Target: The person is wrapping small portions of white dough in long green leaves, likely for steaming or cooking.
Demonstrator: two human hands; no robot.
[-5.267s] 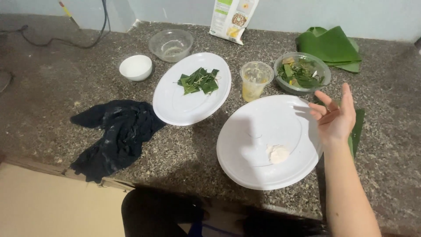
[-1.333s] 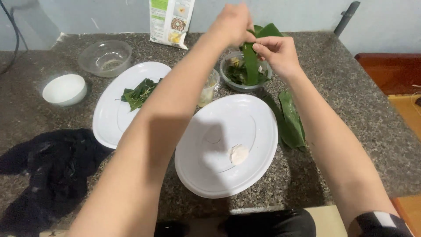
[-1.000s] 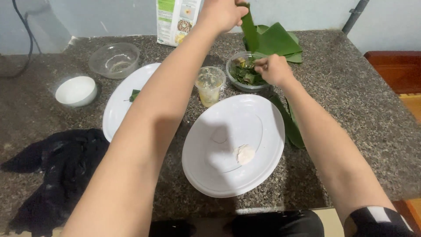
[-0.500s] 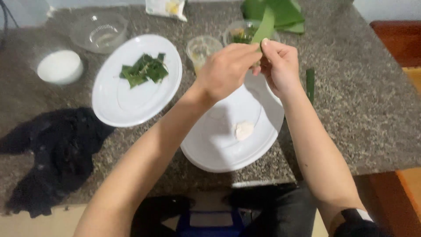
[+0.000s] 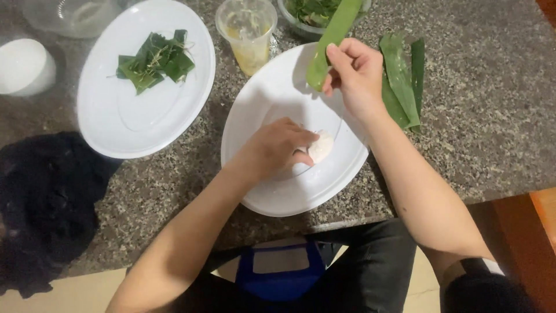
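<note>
My right hand [image 5: 354,74] holds a long green leaf strip [image 5: 330,40] upright over the far edge of a white plate [image 5: 289,191]. My left hand [image 5: 277,148] rests on that plate with its fingertips pinching a small pale lump of dough [image 5: 320,146]. To the left, a second white plate [image 5: 116,122] carries a folded green leaf parcel [image 5: 153,58].
A plastic cup of yellowish liquid [image 5: 248,32] stands between the plates. More leaf strips [image 5: 402,78] lie right of the near plate; a bowl of greens [image 5: 310,11] sits behind. A small white bowl [image 5: 23,66], a glass bowl [image 5: 69,11] and a dark cloth [image 5: 46,203] lie left.
Both hands were on the leaf strip above the plate; now my left hand has let go and dropped to the dough on the plate. My right hand keeps the strip.
</note>
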